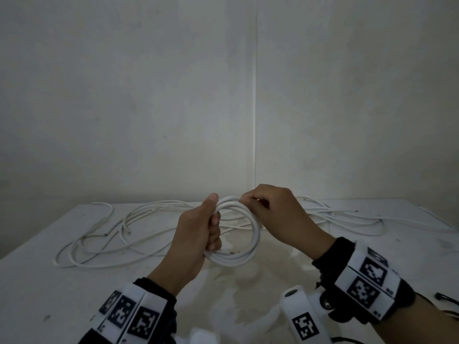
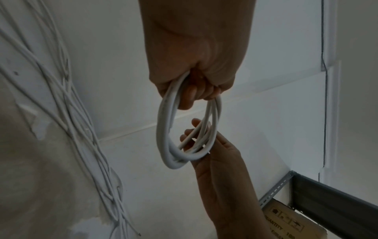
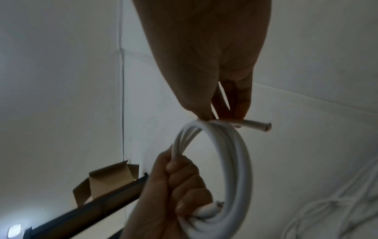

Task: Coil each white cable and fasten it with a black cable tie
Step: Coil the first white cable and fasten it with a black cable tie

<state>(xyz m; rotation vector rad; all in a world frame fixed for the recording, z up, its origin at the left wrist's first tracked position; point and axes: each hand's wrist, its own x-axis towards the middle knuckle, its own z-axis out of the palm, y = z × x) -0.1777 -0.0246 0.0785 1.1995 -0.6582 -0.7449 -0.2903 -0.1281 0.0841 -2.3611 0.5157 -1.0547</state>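
Note:
A white cable wound into a round coil (image 1: 250, 234) (image 2: 165, 137) (image 3: 235, 161) is held up above the table. My left hand (image 1: 206, 229) (image 3: 180, 186) grips the coil's left side, thumb on top and fingers curled through the loop. My right hand (image 1: 250, 199) (image 3: 216, 113) pinches the top of the coil at the cable's free end (image 3: 259, 126), which sticks out past the fingers. The other cut end (image 3: 214, 208) lies under my left fingers. A black cable tie (image 1: 445, 297) lies at the table's right edge.
Several loose white cables (image 1: 129, 227) (image 2: 67, 103) sprawl over the white table (image 1: 74, 294) behind the hands, from far left to far right (image 1: 360, 219). A white wall stands close behind. A dark metal shelf with a cardboard box (image 3: 106, 182) (image 2: 286, 221) is off to the side.

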